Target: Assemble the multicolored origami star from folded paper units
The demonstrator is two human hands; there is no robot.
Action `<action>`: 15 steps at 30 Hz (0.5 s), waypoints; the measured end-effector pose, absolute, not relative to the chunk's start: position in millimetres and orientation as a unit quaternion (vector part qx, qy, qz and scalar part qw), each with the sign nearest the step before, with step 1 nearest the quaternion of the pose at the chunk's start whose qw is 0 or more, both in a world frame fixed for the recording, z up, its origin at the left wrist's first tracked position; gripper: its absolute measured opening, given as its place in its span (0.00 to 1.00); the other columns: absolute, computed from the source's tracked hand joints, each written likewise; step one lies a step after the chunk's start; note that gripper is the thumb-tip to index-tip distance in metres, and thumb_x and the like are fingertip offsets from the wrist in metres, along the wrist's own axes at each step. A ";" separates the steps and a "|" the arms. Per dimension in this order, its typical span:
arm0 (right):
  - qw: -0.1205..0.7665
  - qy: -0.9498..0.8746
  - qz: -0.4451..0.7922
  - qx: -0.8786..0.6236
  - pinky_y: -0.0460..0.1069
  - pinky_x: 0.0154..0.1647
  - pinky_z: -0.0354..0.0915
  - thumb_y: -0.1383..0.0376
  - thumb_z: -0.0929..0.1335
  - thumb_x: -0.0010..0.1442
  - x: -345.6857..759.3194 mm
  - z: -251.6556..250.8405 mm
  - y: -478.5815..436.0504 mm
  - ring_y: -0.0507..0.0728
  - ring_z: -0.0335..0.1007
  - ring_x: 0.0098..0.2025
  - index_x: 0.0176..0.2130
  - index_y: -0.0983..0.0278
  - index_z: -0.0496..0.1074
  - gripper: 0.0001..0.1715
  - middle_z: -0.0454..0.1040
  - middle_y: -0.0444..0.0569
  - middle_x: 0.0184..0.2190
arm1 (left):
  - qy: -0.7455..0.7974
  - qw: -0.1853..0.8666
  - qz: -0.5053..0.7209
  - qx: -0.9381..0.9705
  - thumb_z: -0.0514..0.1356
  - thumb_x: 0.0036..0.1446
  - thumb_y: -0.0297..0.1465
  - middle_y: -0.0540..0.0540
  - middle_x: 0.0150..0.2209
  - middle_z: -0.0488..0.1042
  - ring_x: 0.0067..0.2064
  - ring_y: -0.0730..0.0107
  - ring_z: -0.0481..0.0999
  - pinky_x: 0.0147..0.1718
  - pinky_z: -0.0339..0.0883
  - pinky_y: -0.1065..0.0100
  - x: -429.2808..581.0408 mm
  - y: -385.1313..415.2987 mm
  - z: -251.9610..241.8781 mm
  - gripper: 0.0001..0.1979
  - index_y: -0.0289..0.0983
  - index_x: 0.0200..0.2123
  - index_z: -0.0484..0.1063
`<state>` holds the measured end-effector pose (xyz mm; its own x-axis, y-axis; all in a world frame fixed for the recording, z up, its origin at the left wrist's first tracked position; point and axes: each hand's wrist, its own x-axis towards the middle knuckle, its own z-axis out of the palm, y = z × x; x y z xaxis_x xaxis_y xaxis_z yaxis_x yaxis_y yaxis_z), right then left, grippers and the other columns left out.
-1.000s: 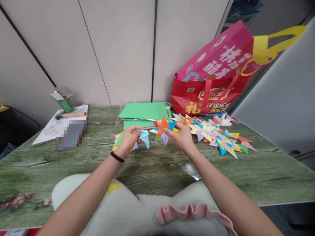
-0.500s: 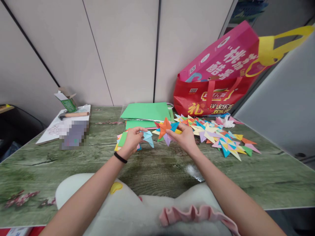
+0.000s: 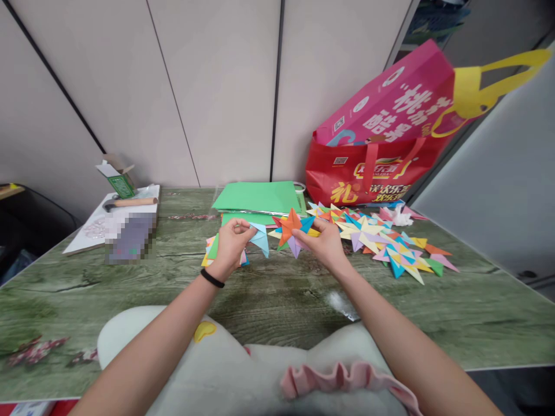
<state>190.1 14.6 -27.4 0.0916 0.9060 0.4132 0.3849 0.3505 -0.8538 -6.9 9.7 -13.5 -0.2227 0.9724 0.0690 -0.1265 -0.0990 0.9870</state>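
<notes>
Between its thumb and fingers, my left hand pinches a light blue folded paper piece. My right hand grips a multicoloured origami star by its right side, thumb on the front. Orange, blue, purple, red and yellow points show on the star. The blue piece is close to the star's left side, with a small gap between them. Behind my left hand lies a stack of small coloured papers, partly covered by it. Finished-looking paper stars lie in a pile right of my right hand.
Green paper sheets lie at the back against the wall. A red gift bag holding a pink box stands at back right. On the left are a hammer, a white board and a small green box.
My left hand has turned slightly and its fingers have shifted on the light blue piece, which now sits a little higher and at a different angle. My right hand and the star stay nearly still.
</notes>
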 end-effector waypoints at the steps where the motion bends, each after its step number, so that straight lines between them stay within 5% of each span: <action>1: 0.530 -0.627 0.243 -0.516 0.47 0.27 0.57 0.57 0.72 0.45 190.1 -27.4 14.5 0.52 0.60 0.24 0.22 0.66 0.69 0.15 0.69 0.43 0.20 | 0.498 0.451 0.601 0.433 0.66 0.37 0.25 0.53 0.18 0.70 0.20 0.78 0.68 0.18 0.60 0.77 -6.7 9.6 -13.6 0.09 0.35 0.23 0.67; 15: 0.536 -0.625 0.253 -0.508 0.48 0.28 0.58 0.56 0.72 0.44 189.6 -26.0 14.0 0.53 0.63 0.25 0.22 0.65 0.68 0.15 0.70 0.44 0.21 | 0.480 0.449 0.599 0.457 0.64 0.38 0.25 0.50 0.24 0.73 0.24 0.77 0.69 0.20 0.64 0.75 -7.2 11.2 -15.5 0.04 0.33 0.23 0.74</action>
<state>189.6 14.0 -26.0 0.0907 0.9059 0.4137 0.3638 0.3565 -0.8605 -7.2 11.2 -15.5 -0.1797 0.9767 0.1169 -0.0983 -0.1360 0.9858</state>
